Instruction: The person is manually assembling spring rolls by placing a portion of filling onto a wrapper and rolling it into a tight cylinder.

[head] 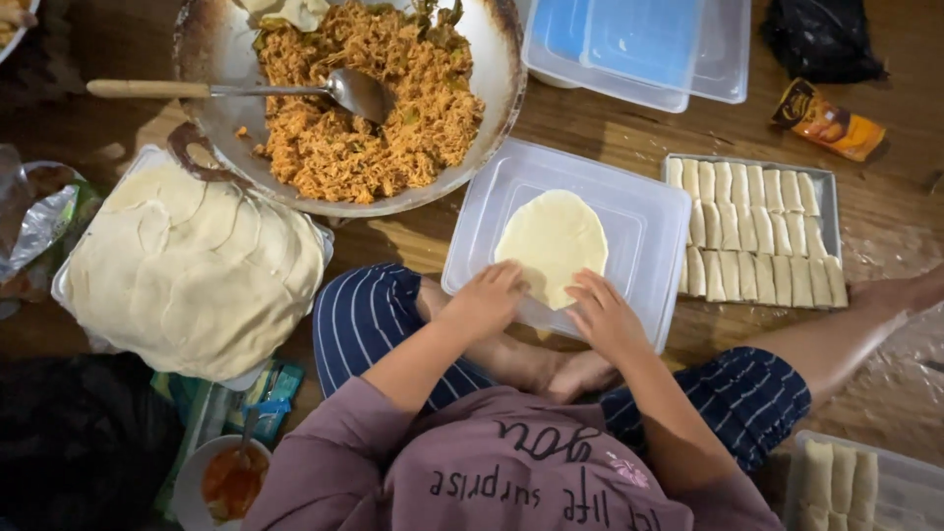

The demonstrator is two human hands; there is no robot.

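- Your left hand (489,300) and right hand (602,317) rest with fingers spread loosely on the near edge of a round wrapper (551,244); neither grips anything.
- The wrapper is thin, pale, smooth and soft, and lies flat on an upturned clear plastic lid (649,211) with rounded corners.
- The lid shows bare plastic all round the wrapper, widest at its far left and right corners.
- Left of you, a heap of wrappers (192,270) sits in overlapping circles, matte and slightly wrinkled at the edges.
- Beyond the lid, a wide metal pan (497,93) with a scorched rim holds orange, stringy noodle filling (379,93); a metal spoon (295,88) with a wooden handle lies across it.
- To your right, a rectangular metal tray (828,192) holds two tight rows of pale rolled sticks (752,231), nearly full.
- At the lower right corner, a clear plastic box (910,482) holds more rolls.
- Near your left knee, a small white bowl (192,487) holds red sauce.
- The wooden floor (610,128) between pan, lid and tray leaves only narrow gaps.
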